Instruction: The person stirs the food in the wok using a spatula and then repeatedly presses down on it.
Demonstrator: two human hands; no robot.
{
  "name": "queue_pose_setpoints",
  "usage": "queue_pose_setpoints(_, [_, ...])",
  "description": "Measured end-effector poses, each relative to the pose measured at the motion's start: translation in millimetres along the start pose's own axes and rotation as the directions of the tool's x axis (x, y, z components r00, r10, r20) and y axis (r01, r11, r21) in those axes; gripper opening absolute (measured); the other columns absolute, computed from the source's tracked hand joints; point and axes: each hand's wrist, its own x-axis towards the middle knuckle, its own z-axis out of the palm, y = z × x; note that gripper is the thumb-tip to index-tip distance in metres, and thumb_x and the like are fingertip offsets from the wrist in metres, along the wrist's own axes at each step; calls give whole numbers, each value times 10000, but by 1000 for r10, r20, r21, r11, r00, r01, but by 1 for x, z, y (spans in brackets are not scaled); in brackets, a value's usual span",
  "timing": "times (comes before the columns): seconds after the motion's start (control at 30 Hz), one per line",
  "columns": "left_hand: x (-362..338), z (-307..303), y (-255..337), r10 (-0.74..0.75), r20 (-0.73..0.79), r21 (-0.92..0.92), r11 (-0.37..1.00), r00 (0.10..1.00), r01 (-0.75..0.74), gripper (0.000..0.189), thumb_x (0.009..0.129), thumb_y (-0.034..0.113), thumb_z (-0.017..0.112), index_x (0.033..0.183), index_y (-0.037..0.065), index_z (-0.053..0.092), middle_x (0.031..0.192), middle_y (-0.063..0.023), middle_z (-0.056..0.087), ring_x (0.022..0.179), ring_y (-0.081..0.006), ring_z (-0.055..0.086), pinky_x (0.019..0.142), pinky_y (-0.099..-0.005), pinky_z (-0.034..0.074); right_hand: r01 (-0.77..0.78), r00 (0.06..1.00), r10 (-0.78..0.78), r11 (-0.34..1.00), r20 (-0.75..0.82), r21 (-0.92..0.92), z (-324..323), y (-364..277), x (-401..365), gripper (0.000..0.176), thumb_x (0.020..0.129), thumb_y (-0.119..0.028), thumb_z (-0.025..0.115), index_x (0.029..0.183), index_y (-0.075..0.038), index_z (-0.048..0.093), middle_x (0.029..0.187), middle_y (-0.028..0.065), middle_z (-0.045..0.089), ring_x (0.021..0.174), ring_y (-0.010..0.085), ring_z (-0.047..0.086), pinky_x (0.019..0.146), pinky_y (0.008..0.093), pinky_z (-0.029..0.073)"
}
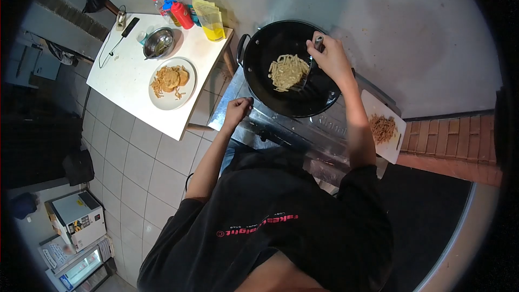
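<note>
A black wok with a loop handle sits on the metal stove. A heap of pale cut strips lies in its middle. My right hand, over the wok's right side, is closed around the handle of a spatula. The spatula's dark blade reaches down to the right edge of the strips. Left of the wok's lower rim, my left hand is held closed with curled fingers. Something dark shows at its fingertips, and I cannot tell what it is.
A white table at left bears a plate of food, a metal bowl, a red squeeze bottle, a yellow pouch and a black-handled utensil. Right of the stove, brown pieces lie on a white cutting board.
</note>
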Motion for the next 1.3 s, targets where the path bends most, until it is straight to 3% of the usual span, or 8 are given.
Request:
queue_pose_setpoints(0.2, [-1,0,1,-42,-10,7,999,999,42,364,1015,245,560,724,40,634,635,28,564,485,-51,438,452,-226,296,50,989,-61,995,-136,-81,-13,-14,-11,231,874,-169,676,848,47,596,646,178,571,560,282,506,595,386,442])
queue_pose_setpoints(0.4, [-2,0,4,1,5,-12,1000,1000,-1,369,1015,245,565,720,34,631,648,18,571,511,-55,454,471,-228,310,-31,995,32,999,-95,16,-2,-31,-30,222,871,-160,669,812,42,598,629,189,561,521,305,491,577,389,445])
queue_pose_setpoints(0.67, [0,-3,-1,-49,-14,-8,999,999,49,360,1011,234,562,719,33,625,688,8,585,525,-65,465,483,-226,323,6,945,13,998,-327,57,19,-38,-36,303,872,-115,685,706,39,484,615,181,501,519,291,512,536,382,408])
queue_pose_setpoints(0.93, [0,0,1,-5,-17,-47,999,1000,5,385,1004,266,576,693,46,629,599,28,544,466,-49,417,448,-230,268,-29,997,22,996,-78,-88,-15,-30,-30,209,875,-152,663,846,39,582,719,197,588,647,372,587,627,438,454])
queue_pose_setpoints(0.97, [-1,0,2,-11,5,-27,1000,1000,11,387,1014,260,559,696,48,619,634,20,557,487,-53,430,456,-228,279,45,986,-55,996,-156,-72,-8,-20,-29,259,876,-136,662,786,47,503,599,159,476,523,235,433,558,363,395])
queue_pose_setpoints(1.1, [-8,5,14,-19,-12,18,1000,1000,19,389,1015,277,558,701,56,620,612,28,545,465,-46,411,440,-229,259,53,996,-56,997,-69,-54,-9,-11,-23,242,892,-125,654,811,40,497,642,145,467,546,215,408,567,350,396])
queue_pose_setpoints(1.17, [-6,4,10,-18,-25,2,1000,1000,18,389,1014,290,560,706,60,622,588,33,533,440,-43,394,421,-233,246,95,993,-95,995,-64,-11,-6,-7,-19,218,894,-131,647,835,48,536,756,182,551,619,329,525,633,424,433])
queue_pose_setpoints(1.3, [-3,4,2,5,-30,-32,999,1000,-6,404,1000,300,592,678,59,634,549,48,520,425,-37,383,429,-234,245,42,994,-43,999,-99,-8,-24,-20,-19,220,899,-129,642,841,46,522,768,181,542,624,327,504,632,412,431])
